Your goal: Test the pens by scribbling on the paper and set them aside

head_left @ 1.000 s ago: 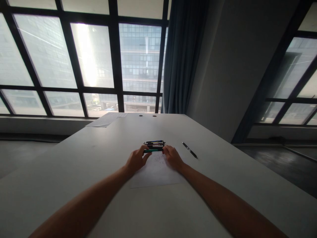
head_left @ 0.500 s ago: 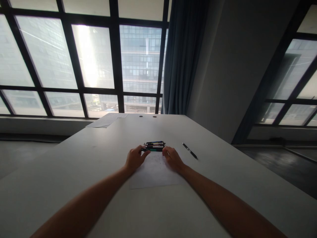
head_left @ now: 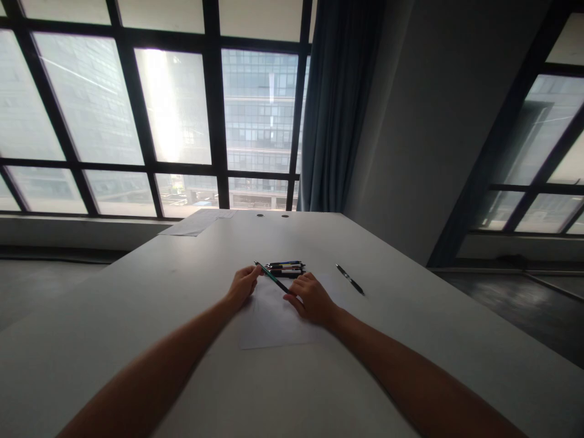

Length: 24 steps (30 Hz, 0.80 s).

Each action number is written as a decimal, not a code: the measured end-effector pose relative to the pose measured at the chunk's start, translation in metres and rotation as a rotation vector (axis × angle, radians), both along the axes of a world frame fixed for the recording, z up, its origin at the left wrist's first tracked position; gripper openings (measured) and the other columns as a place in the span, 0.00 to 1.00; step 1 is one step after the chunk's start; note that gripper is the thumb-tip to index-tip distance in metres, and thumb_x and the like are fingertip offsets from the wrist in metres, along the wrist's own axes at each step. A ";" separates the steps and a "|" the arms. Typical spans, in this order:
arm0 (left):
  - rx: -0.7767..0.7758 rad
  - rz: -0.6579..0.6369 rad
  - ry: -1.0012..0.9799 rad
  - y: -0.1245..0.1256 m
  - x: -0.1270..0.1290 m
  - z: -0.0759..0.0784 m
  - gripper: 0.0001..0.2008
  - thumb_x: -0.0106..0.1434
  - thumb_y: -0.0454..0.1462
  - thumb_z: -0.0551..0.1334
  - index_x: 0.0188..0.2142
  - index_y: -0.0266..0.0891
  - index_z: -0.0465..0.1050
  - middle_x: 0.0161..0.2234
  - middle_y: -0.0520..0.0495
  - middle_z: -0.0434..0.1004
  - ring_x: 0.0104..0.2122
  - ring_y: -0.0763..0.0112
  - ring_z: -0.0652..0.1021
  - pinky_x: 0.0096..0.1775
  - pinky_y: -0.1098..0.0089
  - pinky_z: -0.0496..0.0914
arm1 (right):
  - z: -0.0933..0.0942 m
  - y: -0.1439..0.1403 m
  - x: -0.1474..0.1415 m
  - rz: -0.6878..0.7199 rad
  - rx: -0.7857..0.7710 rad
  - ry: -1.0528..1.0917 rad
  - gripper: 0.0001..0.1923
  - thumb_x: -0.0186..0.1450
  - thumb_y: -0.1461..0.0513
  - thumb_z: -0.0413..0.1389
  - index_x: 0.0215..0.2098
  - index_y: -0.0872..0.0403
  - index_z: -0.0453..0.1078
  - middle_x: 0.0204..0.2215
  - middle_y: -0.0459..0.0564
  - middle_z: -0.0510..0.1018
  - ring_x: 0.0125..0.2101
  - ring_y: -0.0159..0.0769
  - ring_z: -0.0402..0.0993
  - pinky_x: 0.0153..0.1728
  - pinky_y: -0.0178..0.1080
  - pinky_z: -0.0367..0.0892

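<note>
A dark pen with a green section (head_left: 274, 278) slants between my two hands, above a white sheet of paper (head_left: 269, 331). My left hand (head_left: 243, 286) pinches its upper left end. Fingers of my right hand (head_left: 311, 297) are closed round its lower right end. Just beyond my hands, several pens (head_left: 285, 266) lie side by side in a row, partly hidden by the held pen and my fingers. Faint marks show on the paper, which my right hand partly covers.
A single black pen (head_left: 350, 279) lies to the right on the white table (head_left: 196, 298). Papers (head_left: 194, 224) rest at the far left corner. Two round discs (head_left: 260, 215) are near the far edge. Windows and a blue curtain (head_left: 328, 121) stand behind.
The green-and-black pen has come away from the front of the row and turned from level to slanting. My right hand has moved slightly down and toward me with its end.
</note>
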<state>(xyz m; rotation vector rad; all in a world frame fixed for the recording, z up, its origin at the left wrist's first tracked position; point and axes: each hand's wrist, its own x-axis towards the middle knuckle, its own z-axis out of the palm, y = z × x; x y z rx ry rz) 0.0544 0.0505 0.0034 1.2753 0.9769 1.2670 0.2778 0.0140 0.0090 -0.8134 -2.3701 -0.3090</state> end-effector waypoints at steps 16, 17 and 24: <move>-0.021 -0.053 0.059 0.002 -0.001 0.000 0.22 0.55 0.53 0.60 0.30 0.33 0.73 0.14 0.60 0.51 0.14 0.80 0.54 0.18 0.75 0.46 | 0.002 -0.005 -0.005 -0.031 0.023 -0.042 0.09 0.64 0.59 0.58 0.28 0.55 0.70 0.28 0.49 0.77 0.31 0.36 0.68 0.39 0.41 0.57; -0.028 -0.062 0.048 0.002 -0.001 0.000 0.21 0.55 0.52 0.59 0.31 0.33 0.73 0.14 0.60 0.50 0.14 0.80 0.54 0.18 0.75 0.46 | 0.002 -0.005 -0.005 -0.038 0.028 -0.041 0.09 0.64 0.59 0.59 0.27 0.55 0.70 0.28 0.49 0.77 0.31 0.36 0.68 0.39 0.41 0.57; -0.016 -0.136 0.000 0.003 -0.003 -0.003 0.23 0.56 0.53 0.57 0.36 0.34 0.73 0.15 0.61 0.49 0.14 0.80 0.52 0.18 0.75 0.45 | 0.003 -0.004 -0.005 -0.077 0.049 -0.073 0.07 0.63 0.61 0.59 0.28 0.55 0.72 0.29 0.48 0.78 0.32 0.36 0.69 0.41 0.42 0.57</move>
